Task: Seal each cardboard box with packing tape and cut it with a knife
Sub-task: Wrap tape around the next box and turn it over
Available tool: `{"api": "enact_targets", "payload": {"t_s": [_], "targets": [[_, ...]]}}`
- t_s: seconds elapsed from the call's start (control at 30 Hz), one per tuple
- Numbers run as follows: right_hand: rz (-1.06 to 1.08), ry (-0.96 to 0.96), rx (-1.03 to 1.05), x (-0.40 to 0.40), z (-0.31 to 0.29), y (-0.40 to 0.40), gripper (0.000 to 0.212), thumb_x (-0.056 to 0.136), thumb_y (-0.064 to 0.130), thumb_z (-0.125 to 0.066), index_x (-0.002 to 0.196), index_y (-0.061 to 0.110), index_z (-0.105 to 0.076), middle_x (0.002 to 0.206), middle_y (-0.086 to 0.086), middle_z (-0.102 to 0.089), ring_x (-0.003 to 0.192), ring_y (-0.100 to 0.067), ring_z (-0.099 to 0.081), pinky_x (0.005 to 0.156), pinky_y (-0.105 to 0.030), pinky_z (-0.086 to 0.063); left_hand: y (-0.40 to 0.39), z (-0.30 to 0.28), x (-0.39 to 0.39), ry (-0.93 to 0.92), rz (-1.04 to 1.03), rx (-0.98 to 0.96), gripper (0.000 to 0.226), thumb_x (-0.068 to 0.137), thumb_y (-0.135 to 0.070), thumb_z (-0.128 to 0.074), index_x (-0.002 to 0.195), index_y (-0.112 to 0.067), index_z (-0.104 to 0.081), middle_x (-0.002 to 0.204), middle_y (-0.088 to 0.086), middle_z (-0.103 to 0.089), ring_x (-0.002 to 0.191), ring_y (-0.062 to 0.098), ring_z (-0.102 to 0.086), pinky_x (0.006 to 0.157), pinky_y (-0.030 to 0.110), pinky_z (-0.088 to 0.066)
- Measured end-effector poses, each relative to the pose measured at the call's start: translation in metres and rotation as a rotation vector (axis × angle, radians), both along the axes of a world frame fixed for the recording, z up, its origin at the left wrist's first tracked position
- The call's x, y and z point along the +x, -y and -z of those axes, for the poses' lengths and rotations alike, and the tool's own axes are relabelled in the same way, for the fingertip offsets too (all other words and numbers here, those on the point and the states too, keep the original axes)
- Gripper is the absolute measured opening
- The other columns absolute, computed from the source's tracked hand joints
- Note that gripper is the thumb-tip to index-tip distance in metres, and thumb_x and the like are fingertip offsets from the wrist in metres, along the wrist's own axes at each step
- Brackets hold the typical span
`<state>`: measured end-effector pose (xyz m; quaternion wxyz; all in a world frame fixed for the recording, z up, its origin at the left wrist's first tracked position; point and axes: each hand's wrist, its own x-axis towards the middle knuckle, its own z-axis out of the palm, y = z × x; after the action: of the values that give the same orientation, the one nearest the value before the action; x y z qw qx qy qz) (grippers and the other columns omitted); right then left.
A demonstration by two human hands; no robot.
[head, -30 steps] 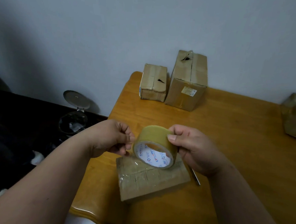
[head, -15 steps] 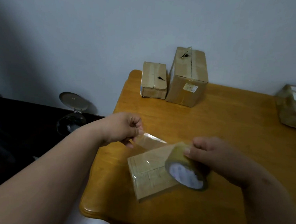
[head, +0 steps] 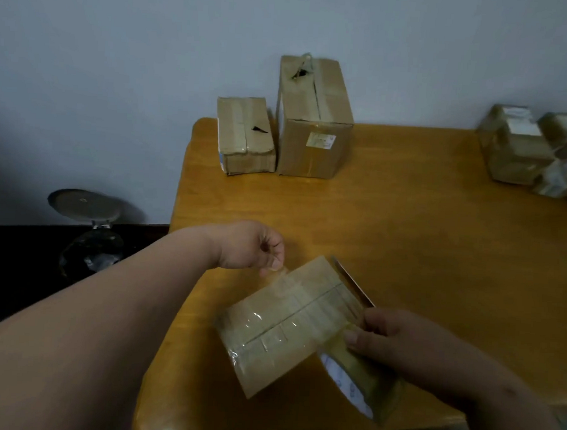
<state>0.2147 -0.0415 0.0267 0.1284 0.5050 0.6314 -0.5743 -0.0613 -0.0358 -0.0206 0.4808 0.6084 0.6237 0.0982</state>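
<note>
Already the flat cardboard box (head: 283,326) wears glossy, wrinkled clear tape strips.

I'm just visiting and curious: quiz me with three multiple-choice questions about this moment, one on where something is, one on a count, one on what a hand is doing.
1. Where does the flat tape-covered cardboard box lie?
A. on the orange wooden table, near its front edge
B. on the floor
C. on top of the tall box

2. How many brown cardboard boxes stand at the table's back left, against the wall?
A. none
B. two
C. five

3. What is the left hand doing?
A. resting flat on the table
B. gripping a knife
C. pinching the free end of the clear tape strip

Answers: 1 A, the box lies between both hands on the tabletop. 2 B, a low one beside a tall one. 3 C, the strip runs to the tan tape roll gripped by the right hand.
</note>
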Motion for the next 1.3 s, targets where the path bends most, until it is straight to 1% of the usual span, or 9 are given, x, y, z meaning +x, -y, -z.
{"api": "enact_targets", "payload": {"t_s": [0.13,0.4,0.5,0.57,0.77,0.97,1.13,1.23,1.3], "targets": [[0.062,0.009,-0.058,-0.004,0.007,0.008,0.022,0.092,0.041,-0.06,0.097,0.02,-0.066,0.102,-0.002,-0.069,0.095,-0.018,-0.066,0.079,-0.033,-0.053,-0.003,0.007,0.006,-0.055,0.065,0.007,0.017,0.095,-0.012,-0.057,0.086,-0.025,-0.062,0.081,-0.002,-0.065,0.079,0.01,-0.055,0.082,0.029,-0.048],[0.058,0.058,-0.01,-0.009,0.01,0.02,0.032,0.091,0.049,-0.059,0.1,0.019,-0.063,0.104,-0.003,-0.064,0.095,-0.019,-0.062,0.078,-0.033,-0.049,0.002,0.024,0.015,-0.203,0.127,0.095,0.017,0.096,-0.011,-0.054,0.09,-0.027,-0.059,0.089,-0.007,-0.062,0.084,0.01,-0.054,0.071,0.021,-0.042],[0.054,0.079,-0.006,-0.008,0.015,0.024,0.032,0.091,0.051,-0.058,0.102,0.021,-0.063,0.106,-0.002,-0.064,0.099,-0.018,-0.062,0.087,-0.037,-0.051,0.004,0.028,0.015,-0.197,0.106,0.117,0.01,0.097,-0.017,-0.056,0.095,-0.025,-0.061,0.091,-0.008,-0.064,0.088,0.012,-0.057,0.074,0.023,-0.044],[0.049,0.084,-0.01,-0.007,0.017,0.026,0.028,0.091,0.051,-0.057,0.101,0.025,-0.062,0.103,0.003,-0.064,0.095,-0.014,-0.062,0.079,-0.03,-0.051,0.006,0.029,0.015,-0.184,0.084,0.123,0.007,0.097,-0.02,-0.057,0.099,-0.022,-0.063,0.095,-0.004,-0.066,0.091,0.014,-0.059,0.078,0.025,-0.046],[0.014,0.109,0.034,-0.002,0.029,0.033,0.02,0.093,0.05,-0.055,0.099,0.031,-0.058,0.101,0.008,-0.062,0.093,-0.008,-0.06,0.071,-0.023,-0.047,0.026,0.039,0.02,0.001,-0.111,0.095,0.014,0.099,-0.024,-0.055,0.112,-0.027,-0.061,0.094,0.002,-0.064,0.085,0.014,-0.056,0.068,0.014,-0.043],[0.044,0.095,0.101,0.002,0.044,0.044,0.017,0.093,0.049,-0.057,0.096,0.032,-0.055,0.097,0.009,-0.06,0.086,-0.006,-0.059,0.064,-0.02,-0.044,0.051,0.056,0.023,0.13,-0.338,-0.054,0.017,0.1,-0.02,-0.054,0.113,-0.022,-0.064,0.108,0.009,-0.069,0.101,0.026,-0.065,0.081,0.031,-0.053],[0.096,0.031,0.097,0.003,0.05,0.044,0.018,0.093,0.049,-0.056,0.096,0.032,-0.056,0.094,0.01,-0.062,0.082,-0.004,-0.06,0.059,-0.016,-0.04,0.043,0.045,0.018,-0.086,-0.517,0.272,0.028,0.102,-0.018,-0.047,0.126,-0.017,-0.06,0.12,0.009,-0.065,0.11,0.025,-0.058,0.084,0.025,-0.041],[0.095,0.029,0.09,0.004,0.05,0.042,0.022,0.093,0.05,-0.055,0.1,0.03,-0.059,0.096,0.008,-0.064,0.084,-0.006,-0.062,0.061,-0.017,-0.042,0.05,0.036,0.04,-0.177,-0.284,0.312,0.04,0.102,-0.039,-0.044,0.138,-0.024,-0.053,0.133,0.004,-0.06,0.119,0.024,-0.056,0.088,0.024,-0.04],[0.088,0.014,0.094,0.007,0.05,0.042,0.022,0.093,0.05,-0.054,0.1,0.03,-0.059,0.097,0.008,-0.064,0.085,-0.007,-0.062,0.063,-0.018,-0.043,0.063,0.043,0.058,-0.253,-0.114,0.226,0.056,0.1,-0.052,-0.034,0.151,-0.028,-0.031,0.15,0.001,-0.045,0.13,0.023,-0.048,0.096,0.027,-0.039]]}}
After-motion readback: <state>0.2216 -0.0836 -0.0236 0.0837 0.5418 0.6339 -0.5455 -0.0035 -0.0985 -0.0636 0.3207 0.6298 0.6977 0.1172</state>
